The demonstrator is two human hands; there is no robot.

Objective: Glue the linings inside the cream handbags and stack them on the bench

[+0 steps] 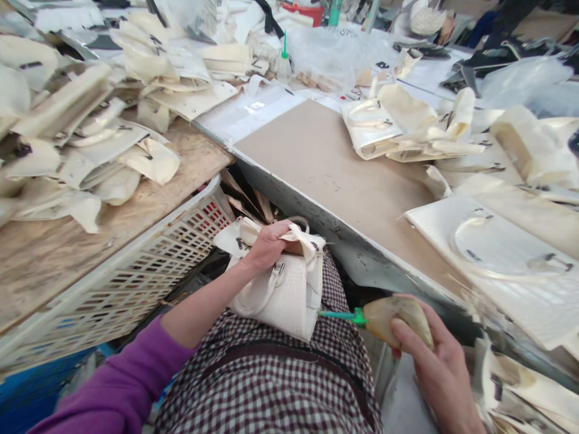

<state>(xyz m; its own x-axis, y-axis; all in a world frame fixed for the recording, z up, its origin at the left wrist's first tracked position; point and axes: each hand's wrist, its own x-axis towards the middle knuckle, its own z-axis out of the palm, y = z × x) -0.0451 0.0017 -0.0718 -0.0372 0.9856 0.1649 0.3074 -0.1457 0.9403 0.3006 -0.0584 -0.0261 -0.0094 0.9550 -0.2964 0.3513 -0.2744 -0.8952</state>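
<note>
A small cream handbag (275, 289) with a crocodile-like texture rests on my lap, over a checked apron (253, 392). My left hand (269, 244) grips its top edge, fingers partly tucked into the opening. Around a glue bottle (398, 316), squeezed out of shape and yellowish, my right hand (429, 343) is closed. The bottle's green nozzle (339, 314) points left, its tip at the bag's lower right side edge. Whether the tip touches the bag, I cannot tell.
Unfinished cream bags heap on the wooden table (190, 150) at left and the brown-topped table (316, 144) at right. A white plastic basket (167, 271) stands left of my lap. Another green-tipped bottle (284, 63) stands further back. At the far right shows another person's hand (447, 29).
</note>
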